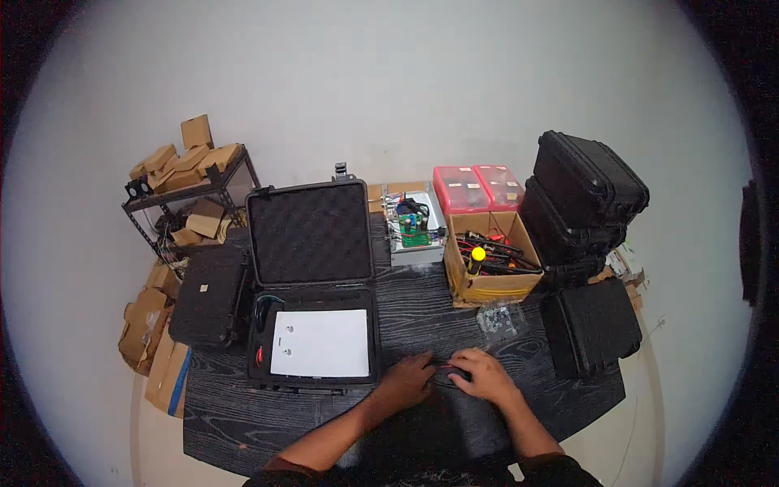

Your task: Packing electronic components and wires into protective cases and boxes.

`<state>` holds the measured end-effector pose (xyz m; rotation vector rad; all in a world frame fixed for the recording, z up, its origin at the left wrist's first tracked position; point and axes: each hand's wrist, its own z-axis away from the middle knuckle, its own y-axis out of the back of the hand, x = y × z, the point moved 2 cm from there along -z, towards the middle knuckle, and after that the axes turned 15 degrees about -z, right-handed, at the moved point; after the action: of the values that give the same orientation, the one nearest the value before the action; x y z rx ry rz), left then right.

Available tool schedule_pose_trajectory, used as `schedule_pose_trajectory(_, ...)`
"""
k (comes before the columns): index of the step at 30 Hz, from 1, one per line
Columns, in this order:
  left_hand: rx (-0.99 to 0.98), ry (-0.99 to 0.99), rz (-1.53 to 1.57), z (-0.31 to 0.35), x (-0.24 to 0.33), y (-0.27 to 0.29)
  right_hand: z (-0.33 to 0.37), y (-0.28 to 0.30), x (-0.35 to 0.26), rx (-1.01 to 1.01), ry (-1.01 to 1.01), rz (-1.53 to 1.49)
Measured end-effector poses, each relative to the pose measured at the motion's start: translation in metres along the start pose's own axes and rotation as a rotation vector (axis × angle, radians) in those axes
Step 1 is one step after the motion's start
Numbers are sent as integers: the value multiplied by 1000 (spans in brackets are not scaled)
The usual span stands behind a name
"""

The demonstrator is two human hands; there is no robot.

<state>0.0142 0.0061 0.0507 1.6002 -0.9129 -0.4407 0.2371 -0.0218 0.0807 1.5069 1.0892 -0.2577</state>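
Note:
Close together over the front of the dark wood-grain table [324,426] are my two hands. The fingers of my left hand [410,378] are bent and pressed together, with the tips toward my right hand. My right hand [484,376] has its thumb and fingers curled inward in a pinch. Between them shows a small, thin dark piece [445,367] with a hint of red; it is too small to name. Left of my hands lies an open black hard case [375,325], its foam-lined lid raised, with a white panel [320,343] inside.
A cardboard box [495,290] holds dark tools and a yellow-capped item. Before it lies a clear bag of small parts [501,321]. Behind stand a metal enclosure with a green circuit board [415,230] and red organizer boxes [462,188]. Black cases [591,178] are stacked at right.

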Motion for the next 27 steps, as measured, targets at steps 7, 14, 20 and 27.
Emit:
schedule_pose_trajectory(7, -45, -136, -133, -2, -1, -10, 14, 1, -6, -64, -49, -9)
schedule_pose_trajectory(14, -86, -125, -126, -1, 5, -9, 21, -10, -12, 29, 58, 23)
schedule_pose_trajectory(20, 75, -135, 12, -2, 25, 62, 1, 15, -22, 121, 76, -181)
schedule_pose_trajectory(27, 430, 168, -147, 7, -28, 173, -83, 27, -58, 177, -98, -471)
